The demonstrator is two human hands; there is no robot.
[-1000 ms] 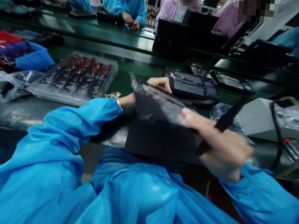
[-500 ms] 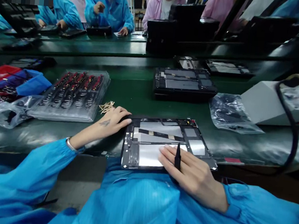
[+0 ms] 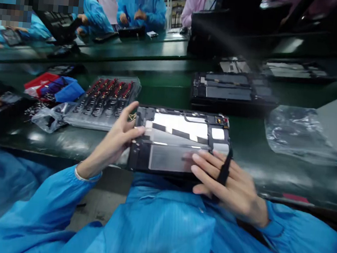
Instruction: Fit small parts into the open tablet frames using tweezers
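1. Counter (image 3: 165, 92): dark green, running across the view; its near edge carries the work, so both forearms can rest close to the body.
2. Opened tablet (image 3: 181, 141): lies face down at the near edge of the counter, back cover off, internals upward for access; its near edge overhangs toward the lap and is partly covered by the right fingers.
3. Second opened tablet (image 3: 233, 91): lies farther back, apart from the first.
4. Parts tray (image 3: 105, 101): clear blister tray of small red-and-black components, just left of the opened tablet, within reach of the left hand.
5. Plastic bag (image 3: 294, 133): crumpled, to the right; contents indistinct.
6. Left hand (image 3: 117, 141): fingers spread, steadying the tablet's left edge.
7. Right hand (image 3: 231, 183): fingers flat on the lower right corner, with a black tool (image 3: 223, 172) clamped between two fingers, probably a pry stick; motion blur hides its tip.
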